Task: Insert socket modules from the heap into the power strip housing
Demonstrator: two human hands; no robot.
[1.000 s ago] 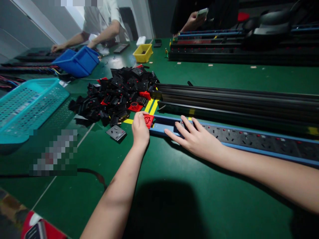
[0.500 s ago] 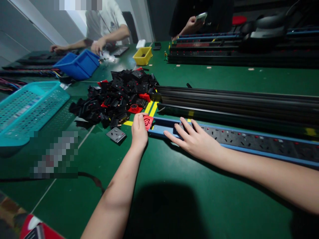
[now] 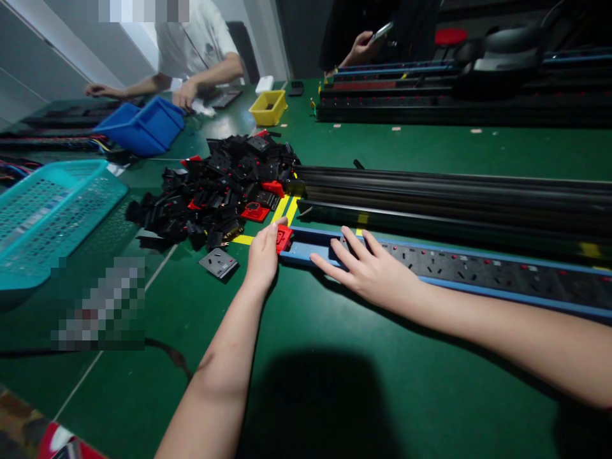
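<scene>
A long blue rail [image 3: 302, 251] lies across the green table, filled along its right part with black socket modules [image 3: 444, 263]. At its left end my left hand [image 3: 264, 250] is closed on a red socket module [image 3: 284, 238], which sits tilted at the mouth of the channel. My right hand [image 3: 370, 261] rests with spread fingers over the rail, its fingertips by the leftmost black module. Between the two hands a stretch of bare blue channel shows. A single grey-black socket module [image 3: 218, 262] lies on the table left of my left hand.
A heap of black and red modules [image 3: 229, 185] stands behind my left hand. Black rails [image 3: 430, 197] lie beyond the blue one. A turquoise basket [image 3: 62, 217], blue bin [image 3: 143, 127] and yellow bin [image 3: 268, 108] stand left and back. Two people are across the table.
The red module in my left hand has tipped more at the rail's end. My right hand stays over the rail. The whole view has shifted slightly.
</scene>
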